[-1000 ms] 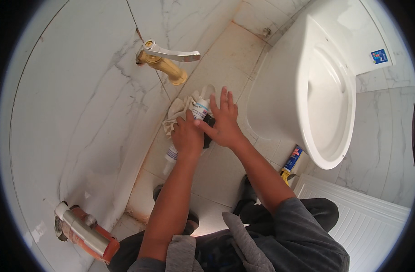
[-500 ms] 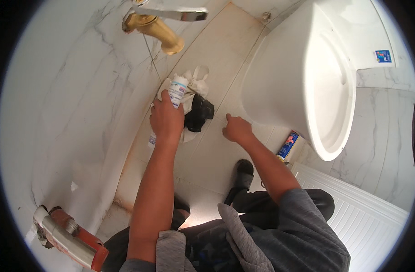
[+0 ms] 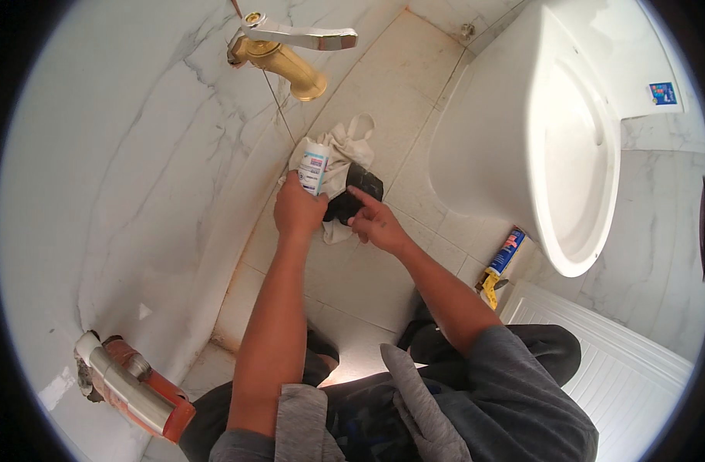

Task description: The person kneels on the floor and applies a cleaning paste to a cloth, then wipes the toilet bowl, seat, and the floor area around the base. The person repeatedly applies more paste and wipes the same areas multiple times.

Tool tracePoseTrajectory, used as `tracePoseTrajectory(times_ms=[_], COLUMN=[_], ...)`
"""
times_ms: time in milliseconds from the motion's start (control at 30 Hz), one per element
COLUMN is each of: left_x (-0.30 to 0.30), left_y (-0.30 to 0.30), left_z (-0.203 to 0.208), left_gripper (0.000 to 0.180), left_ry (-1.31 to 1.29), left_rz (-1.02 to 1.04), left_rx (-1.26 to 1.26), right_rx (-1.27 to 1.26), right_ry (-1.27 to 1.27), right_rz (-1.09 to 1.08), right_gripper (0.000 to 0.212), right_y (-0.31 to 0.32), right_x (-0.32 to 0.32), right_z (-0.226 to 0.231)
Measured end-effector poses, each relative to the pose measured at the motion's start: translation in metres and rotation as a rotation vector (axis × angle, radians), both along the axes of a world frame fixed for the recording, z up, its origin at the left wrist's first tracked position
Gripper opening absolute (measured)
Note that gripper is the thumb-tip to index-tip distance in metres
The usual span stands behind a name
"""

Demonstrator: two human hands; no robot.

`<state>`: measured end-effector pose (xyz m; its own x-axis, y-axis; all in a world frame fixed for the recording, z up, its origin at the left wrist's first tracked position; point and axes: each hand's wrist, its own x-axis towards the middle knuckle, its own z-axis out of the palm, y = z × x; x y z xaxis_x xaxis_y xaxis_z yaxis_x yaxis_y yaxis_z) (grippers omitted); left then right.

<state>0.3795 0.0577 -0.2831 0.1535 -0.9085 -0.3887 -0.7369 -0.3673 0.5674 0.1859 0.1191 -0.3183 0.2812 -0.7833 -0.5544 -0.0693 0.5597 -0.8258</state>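
My left hand [image 3: 299,208] is closed round a white printed tube [image 3: 313,165] with a pale blue band. The tube's upper part sticks out past the fingers; its lower part is hidden by the hand. Beneath it, a crumpled off-white cloth [image 3: 342,146] lies on the floor beside the wall. A black item [image 3: 365,183], perhaps a bag or glove, rests on the cloth. Just right of the tube is my right hand [image 3: 378,227], its index finger stretched out over the black item and the other fingers partly curled. It holds nothing that I can see.
A brass tap [image 3: 287,65] with a chrome lever juts from the marbled wall. To the right stands a white ceramic toilet or bidet [image 3: 495,131]. A blue cartridge [image 3: 505,252] and a white ribbed panel [image 3: 591,339] lie nearby. An orange-and-metal fitting [image 3: 133,389] protrudes at lower left.
My right hand has moved left, from over the bare floor tiles to the black item beside the tube. My left hand still holds the tube. The whole view has shifted slightly.
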Motion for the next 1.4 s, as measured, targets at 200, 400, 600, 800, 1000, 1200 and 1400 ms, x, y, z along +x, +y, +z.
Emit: tracePoseTrajectory(times_ms=[200,400,600,800,1000,1200,1400], left_x=[-0.02,-0.026,-0.031,-0.032,-0.031,-0.031,-0.03], left_y=[0.016,0.024,0.024,0.022,0.025,0.019,0.018], left_z=[-0.024,-0.045,-0.052,-0.05,-0.052,-0.05,-0.052], left_gripper=[0.054,0.048,0.048,0.049,0.048,0.046,0.049], left_ry=[-0.062,-0.184,-0.264,-0.265,-0.259,-0.279,-0.244], left_rz=[0.025,0.001,0.014,0.044,0.063,0.041,0.057], left_rx=[-0.008,0.009,-0.04,-0.014,-0.017,0.001,0.001], right_rx=[0.009,-0.336,-0.525,-0.349,0.141,-0.165,-0.127], right_ry=[0.454,1.038,1.047,0.681,-0.02,0.435,0.865], right_rz=[0.274,0.756,1.006,0.691,-0.013,0.356,0.628], right_gripper=[0.084,0.078,0.068,0.075,0.096,0.084,0.062], right_y=[-0.002,-0.001,-0.019,-0.039,0.031,0.044,-0.009], right_x=[0.022,0.03,0.006,0.004,0.017,-0.02,-0.079], right_z=[-0.018,-0.027,-0.009,-0.004,-0.033,-0.028,0.044])
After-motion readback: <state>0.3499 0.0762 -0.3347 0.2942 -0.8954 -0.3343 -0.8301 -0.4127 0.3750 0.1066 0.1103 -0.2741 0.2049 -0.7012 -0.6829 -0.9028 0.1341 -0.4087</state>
